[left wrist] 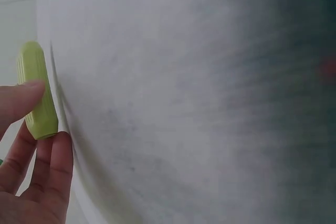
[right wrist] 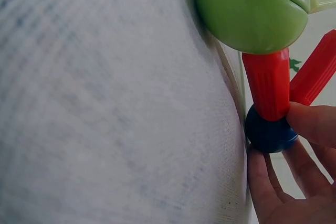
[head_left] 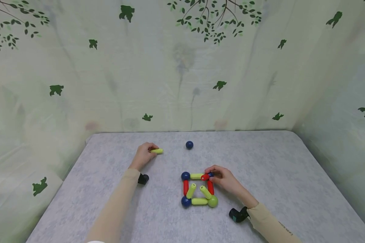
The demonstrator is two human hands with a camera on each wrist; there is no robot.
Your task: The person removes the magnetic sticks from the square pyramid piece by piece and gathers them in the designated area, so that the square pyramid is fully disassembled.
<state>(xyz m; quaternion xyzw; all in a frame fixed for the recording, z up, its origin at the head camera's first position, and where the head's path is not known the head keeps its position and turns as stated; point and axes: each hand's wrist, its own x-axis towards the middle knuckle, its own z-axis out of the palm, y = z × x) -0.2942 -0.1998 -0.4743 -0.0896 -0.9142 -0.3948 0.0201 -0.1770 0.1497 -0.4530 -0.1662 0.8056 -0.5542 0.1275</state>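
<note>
On the grey tabletop [head_left: 261,162], right hand [head_left: 226,179] pinched a short red plastic rod [head_left: 205,177] at the square frame's far blue ball [right wrist: 269,135], left hand [head_left: 143,156] gripped a loose lime-green plastic rod [head_left: 156,151]; next likely needs seating red, then bringing green over.

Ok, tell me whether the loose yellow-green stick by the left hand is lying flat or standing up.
Lying flat: the yellow-green stick rests lengthwise on the grey table, its near end pinched by the left hand.
</note>
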